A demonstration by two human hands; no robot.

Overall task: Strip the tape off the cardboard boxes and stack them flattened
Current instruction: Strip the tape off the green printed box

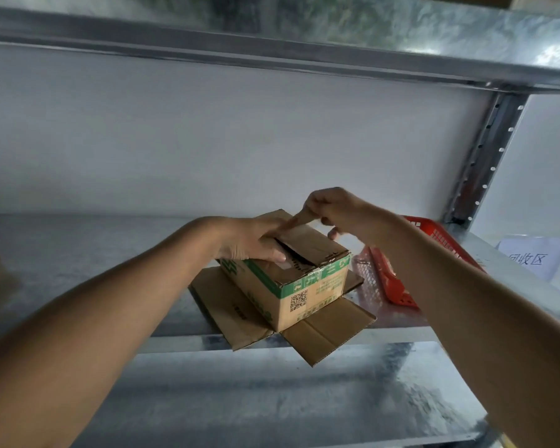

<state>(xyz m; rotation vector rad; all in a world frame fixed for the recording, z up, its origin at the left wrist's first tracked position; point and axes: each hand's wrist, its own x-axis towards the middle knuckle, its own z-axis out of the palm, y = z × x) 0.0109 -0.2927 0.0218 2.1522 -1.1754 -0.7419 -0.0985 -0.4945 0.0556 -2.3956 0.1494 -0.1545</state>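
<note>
While our left hand (pixel 249 242) presses down on the near-left top of the cardboard box (pixel 291 279), its thumb curled over the edge, our right hand (pixel 328 211) pinches what we judge to be the tape at the top seam. Box sits on spread flaps on the metal shelf (pixel 78 253); seam runs away from us, so the peel goes rearward.

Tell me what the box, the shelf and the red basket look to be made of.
Box: brown corrugated cardboard, matte; fluted flap edges show.
Shelf: metal, likely galvanized steel; mottled grey spangle, dull sheen.
Red basket: probably moulded plastic; uniform colour, perforated grid walls.
</note>
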